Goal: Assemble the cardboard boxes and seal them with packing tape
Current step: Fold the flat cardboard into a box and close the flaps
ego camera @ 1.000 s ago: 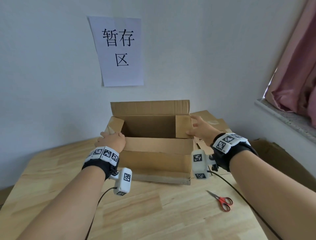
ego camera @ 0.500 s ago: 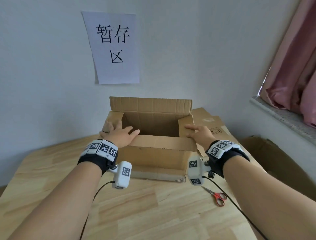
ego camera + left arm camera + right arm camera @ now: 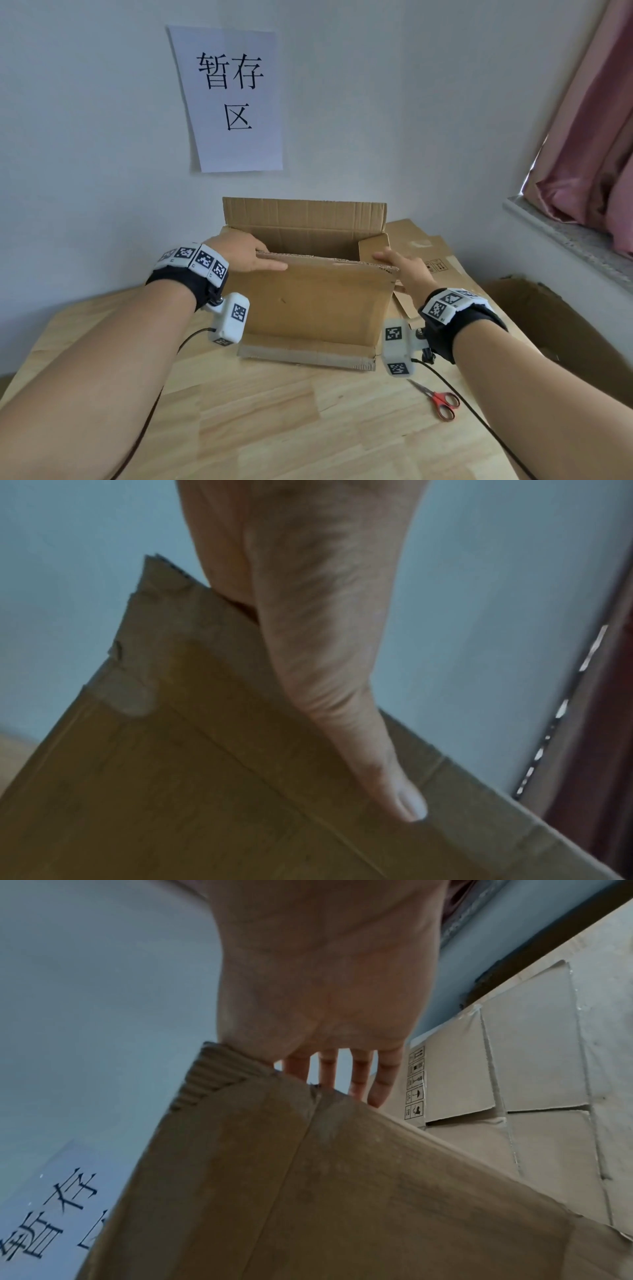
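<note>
An open brown cardboard box [image 3: 308, 308] stands on the wooden table [image 3: 274, 428] against the wall, its far flap upright. The near flap [image 3: 325, 274] is raised upright too. My left hand [image 3: 267, 257] holds that flap's top left corner, thumb [image 3: 342, 696] flat on the flap's front face [image 3: 171, 777] and fingers behind it. My right hand [image 3: 394, 265] rests on the top right corner [image 3: 240, 1074], its fingers [image 3: 359, 1074] straight and spread past the edge. No tape is in view.
Red-handled scissors [image 3: 442, 401] lie on the table near my right wrist. Flattened cardboard sheets [image 3: 421, 250] lie behind the box on the right. Another brown carton [image 3: 548, 325] sits beyond the table's right edge, under a window sill [image 3: 565, 236]. Wrist cables trail over the table.
Both hands left the side flaps and went to the near flap. That flap has swung up from hanging outward to standing upright.
</note>
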Demonstrator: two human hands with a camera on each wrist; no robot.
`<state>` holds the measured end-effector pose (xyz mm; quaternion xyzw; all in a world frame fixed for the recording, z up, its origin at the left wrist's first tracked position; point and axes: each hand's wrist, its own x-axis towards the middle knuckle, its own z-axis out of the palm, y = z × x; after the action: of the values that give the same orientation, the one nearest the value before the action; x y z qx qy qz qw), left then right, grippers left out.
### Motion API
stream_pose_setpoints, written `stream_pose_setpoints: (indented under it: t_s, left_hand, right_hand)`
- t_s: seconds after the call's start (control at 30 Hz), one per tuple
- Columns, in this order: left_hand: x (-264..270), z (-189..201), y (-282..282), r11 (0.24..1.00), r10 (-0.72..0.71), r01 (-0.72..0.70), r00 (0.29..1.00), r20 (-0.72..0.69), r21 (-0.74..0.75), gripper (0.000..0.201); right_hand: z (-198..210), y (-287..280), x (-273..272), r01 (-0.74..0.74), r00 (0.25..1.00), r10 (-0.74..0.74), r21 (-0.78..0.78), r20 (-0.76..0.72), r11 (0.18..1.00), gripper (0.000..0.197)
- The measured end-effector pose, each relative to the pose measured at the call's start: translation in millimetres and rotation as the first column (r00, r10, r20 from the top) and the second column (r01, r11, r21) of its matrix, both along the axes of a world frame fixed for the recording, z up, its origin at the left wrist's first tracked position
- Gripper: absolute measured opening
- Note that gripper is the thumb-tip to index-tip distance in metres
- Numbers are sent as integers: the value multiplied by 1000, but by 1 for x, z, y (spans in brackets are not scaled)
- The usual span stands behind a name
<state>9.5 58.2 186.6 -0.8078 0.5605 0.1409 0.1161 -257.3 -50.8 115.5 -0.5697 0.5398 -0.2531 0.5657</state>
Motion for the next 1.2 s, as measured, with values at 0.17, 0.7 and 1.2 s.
stream_pose_setpoints:
  t_s: [0.17,0.7,1.2]
  left_hand:
    - [5,-13,-12,987,-7,16,999,54,-162,84]
    - [26,-61,-8,952,299,-302,952,-66,-45,95]
    - [19,-74,-9,880,381,-393,920,-96,-266,119]
  right_hand:
    - [-17,-13,-1,122,993,-122,34,-3,992,95]
    - [16,-33,34,-151,987,135,-202,-90,968,87]
    - [-3,-38,53,9,999,-20,-282,-37,959,34]
